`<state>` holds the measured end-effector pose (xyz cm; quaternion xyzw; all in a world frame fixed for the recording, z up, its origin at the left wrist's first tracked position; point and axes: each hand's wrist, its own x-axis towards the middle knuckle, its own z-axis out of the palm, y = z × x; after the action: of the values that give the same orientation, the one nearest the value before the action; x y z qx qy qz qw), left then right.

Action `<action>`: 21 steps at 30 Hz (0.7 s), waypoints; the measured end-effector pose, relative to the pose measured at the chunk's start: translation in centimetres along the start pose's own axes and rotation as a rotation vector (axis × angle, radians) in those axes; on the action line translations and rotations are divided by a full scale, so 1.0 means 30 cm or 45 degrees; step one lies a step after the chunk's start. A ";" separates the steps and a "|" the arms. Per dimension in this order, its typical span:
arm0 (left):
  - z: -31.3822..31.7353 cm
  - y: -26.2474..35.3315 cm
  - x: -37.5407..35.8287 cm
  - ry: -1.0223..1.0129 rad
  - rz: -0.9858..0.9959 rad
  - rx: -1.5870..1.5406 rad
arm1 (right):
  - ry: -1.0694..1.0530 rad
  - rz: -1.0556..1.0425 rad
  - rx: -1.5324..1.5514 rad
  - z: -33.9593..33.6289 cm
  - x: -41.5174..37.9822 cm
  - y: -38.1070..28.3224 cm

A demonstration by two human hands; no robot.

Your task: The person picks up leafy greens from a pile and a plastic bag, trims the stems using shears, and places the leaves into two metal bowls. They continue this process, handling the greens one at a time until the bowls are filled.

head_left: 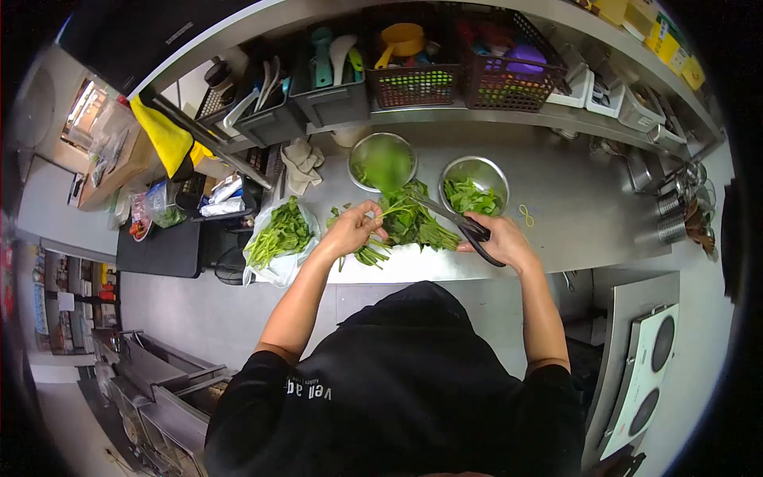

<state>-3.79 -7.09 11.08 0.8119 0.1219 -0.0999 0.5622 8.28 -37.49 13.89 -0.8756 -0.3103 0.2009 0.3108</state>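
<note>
My left hand (355, 230) pinches a thin green stem of leafy greens, fingers closed. In my right hand (502, 241) are black-handled scissors (470, 229), their blades pointing left across the greens. Between my hands a bunch of leafy greens (415, 221) lies on the steel counter, with stems towards me. Behind it stands a metal bowl (413, 164) with greens, partly blurred in the picture. A second metal bowl (502, 176), holding loose leaves, is just beyond my right hand. Left of my left hand, more greens (280, 234) rest in a white plastic bag (274, 270).
A crumpled cloth (302, 164) lies at the back left of the steel counter (580, 215). Right of the bowls is a yellow rubber band (525, 215). Above runs a shelf with utensil baskets (417, 83). A black board (161, 253) is further left, a two-ring cooktop (640, 381) lower right.
</note>
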 end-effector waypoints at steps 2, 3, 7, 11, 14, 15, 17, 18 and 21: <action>0.016 0.021 0.018 -0.053 -0.026 0.051 | 0.051 -0.023 -0.056 -0.001 -0.007 0.024; 0.027 0.023 0.031 -0.067 -0.022 0.057 | 0.059 -0.006 -0.053 -0.006 -0.012 0.029; 0.058 0.040 0.079 -0.109 0.072 0.200 | 0.056 0.052 -0.056 -0.042 -0.031 0.048; 0.092 0.093 0.118 -0.160 -0.016 0.284 | 0.084 0.062 -0.012 -0.055 -0.054 0.106; 0.125 0.111 0.149 -0.177 0.105 0.346 | 0.115 0.020 0.002 -0.043 -0.057 0.178; 0.137 0.134 0.154 -0.177 0.127 0.387 | 0.117 0.027 0.006 -0.045 -0.059 0.190; 0.155 0.152 0.175 -0.182 0.148 0.430 | 0.082 0.074 0.061 -0.048 -0.063 0.210; 0.161 0.155 0.189 -0.207 0.104 0.435 | 0.084 0.079 0.064 -0.053 -0.067 0.214; 0.183 0.170 0.216 -0.240 0.073 0.457 | 0.084 0.098 0.162 -0.065 -0.079 0.225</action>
<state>3.82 -13.41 11.77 0.8892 0.0260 -0.1796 0.4200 10.44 -44.04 11.16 -0.8716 -0.2527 0.2029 0.3678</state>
